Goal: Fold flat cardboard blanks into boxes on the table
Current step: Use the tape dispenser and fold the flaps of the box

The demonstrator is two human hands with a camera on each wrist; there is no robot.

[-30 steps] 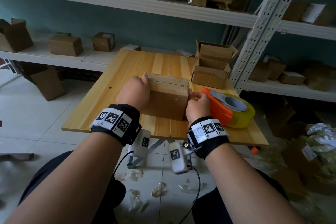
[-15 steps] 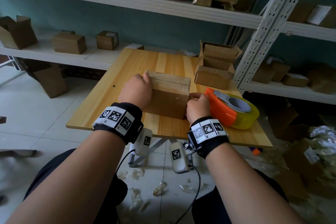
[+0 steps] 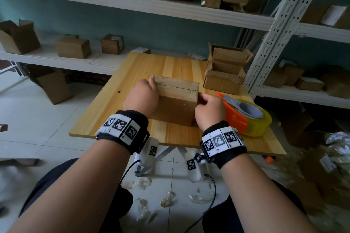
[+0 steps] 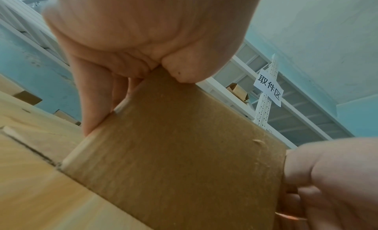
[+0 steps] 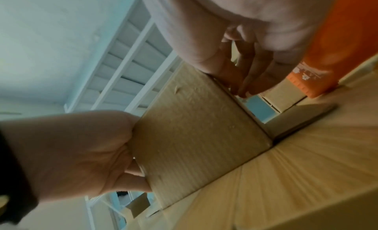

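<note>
A brown cardboard box (image 3: pixel 176 108) stands on the wooden table (image 3: pixel 117 115), its top flaps folded shut with a seam along the top. My left hand (image 3: pixel 142 98) grips the box's left side, thumb on the near face and fingers down the left wall (image 4: pixel 96 104). My right hand (image 3: pixel 208 108) holds the right side, its fingers (image 5: pixel 245 75) reaching down that wall. In the left wrist view the box's near face (image 4: pixel 174 152) fills the frame. The right wrist view shows the same face (image 5: pixel 194 128) held between both hands.
An orange tape dispenser (image 3: pixel 246 115) with a yellowish roll lies just right of my right hand. Two open cardboard boxes (image 3: pixel 225 70) are stacked at the table's back right, next to a white shelf upright (image 3: pixel 274 30). Shelves with boxes run behind; scraps litter the floor.
Both hands stay on the box's sides and the box stays in place. Only the head view has shifted slightly.
</note>
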